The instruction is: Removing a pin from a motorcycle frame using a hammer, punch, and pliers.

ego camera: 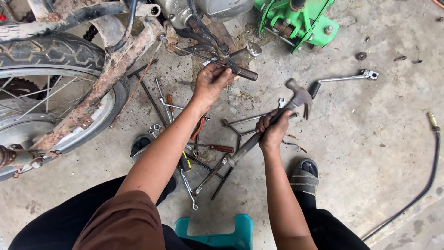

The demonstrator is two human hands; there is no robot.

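The left hand [210,83] is closed on a dark rod [240,70] that juts from the rusty frame [108,76] of a motorcycle, just at 12 o'clock from the person. The right hand [273,132] grips a claw hammer [298,96] partway up its handle, head raised at 1 o'clock, near the rod but apart from it. Below both hands, loose wrenches [192,190] and a screwdriver [217,148] lie scattered on the concrete floor [370,139]. The rear wheel [51,88] fills 10 o'clock. A green stand [300,23] sits at 1 o'clock, a ratchet [344,78] at 2 o'clock, and a teal stool [222,234] at 6.
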